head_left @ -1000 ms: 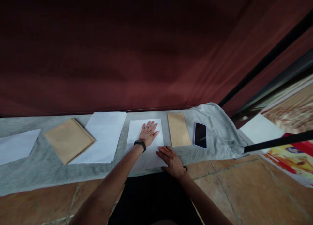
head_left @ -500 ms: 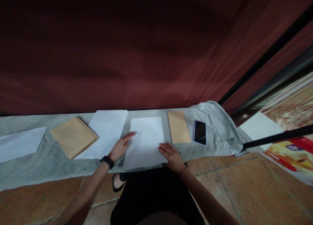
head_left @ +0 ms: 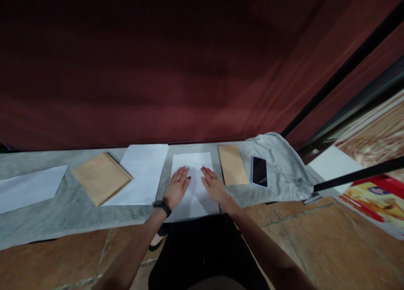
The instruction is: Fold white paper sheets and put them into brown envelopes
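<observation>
A white sheet of paper [head_left: 193,197] lies before me on a grey cloth [head_left: 75,222]. My left hand [head_left: 177,187] rests on the sheet's left half, fingers stretched out and pointing away from me. On the right half lies my right hand [head_left: 214,185], also with its fingers extended. Neither hand grips anything; a strip of paper shows between them. Right of the sheet is a flat brown envelope [head_left: 232,164]. To the left lies another stack of white paper [head_left: 143,172], partly under a pile of brown envelopes [head_left: 101,178].
A phone [head_left: 259,171] with a dark screen lies right of the single envelope. At the far left is another white sheet [head_left: 31,187]. A dark red curtain [head_left: 189,92] hangs behind the cloth. Black bars [head_left: 360,174] and a colourful printed box [head_left: 378,201] stand at the right.
Both hands have moved inward and farther from me, from the sheet's side edges onto its middle. The paper and envelopes keep their arrangement, while the view has shifted slightly.
</observation>
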A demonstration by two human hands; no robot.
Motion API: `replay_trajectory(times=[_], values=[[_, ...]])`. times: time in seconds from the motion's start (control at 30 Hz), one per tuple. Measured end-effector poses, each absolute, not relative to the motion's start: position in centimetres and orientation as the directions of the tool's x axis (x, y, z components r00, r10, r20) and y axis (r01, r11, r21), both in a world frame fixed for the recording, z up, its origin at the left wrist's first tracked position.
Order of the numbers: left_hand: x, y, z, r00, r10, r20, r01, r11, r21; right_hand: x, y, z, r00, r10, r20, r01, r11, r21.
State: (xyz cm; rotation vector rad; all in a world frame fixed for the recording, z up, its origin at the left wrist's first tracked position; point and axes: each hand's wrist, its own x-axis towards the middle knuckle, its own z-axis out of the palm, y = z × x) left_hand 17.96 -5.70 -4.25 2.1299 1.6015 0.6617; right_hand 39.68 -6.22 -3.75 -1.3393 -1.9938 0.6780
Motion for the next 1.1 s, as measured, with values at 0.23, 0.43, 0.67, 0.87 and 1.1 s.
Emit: replay_trajectory(times=[0.23,0.43,0.67,0.87,1.1], values=[[20.8,0.1,-6.3,0.209,0.976,0.057,0.891,-0.214,0.4,34.0,-0.1,-6.1,-0.25,0.955,0.161,0.788,0.297,-0.539],[18.6,0.0,-7.6,0.088,0.983,0.161,0.913,-0.145,0.383,36.2,1.9,-7.9,-0.061,0.972,0.228,0.841,0.173,-0.512],[17.0,-3.0,-7.2,0.05,0.988,0.144,0.97,-0.082,0.228,36.5,2.7,-7.0,-0.033,0.987,0.158,0.935,0.086,-0.345],[19.3,-9.0,-6.6,0.163,0.968,0.191,0.967,-0.196,0.166,34.1,-1.3,-6.2,-0.006,0.978,0.209,0.927,0.084,-0.365],[19.6,-12.1,-6.8,0.226,0.961,0.157,0.949,-0.254,0.187,34.5,-11.2,-7.7,-0.251,0.905,0.343,0.879,0.362,-0.31]])
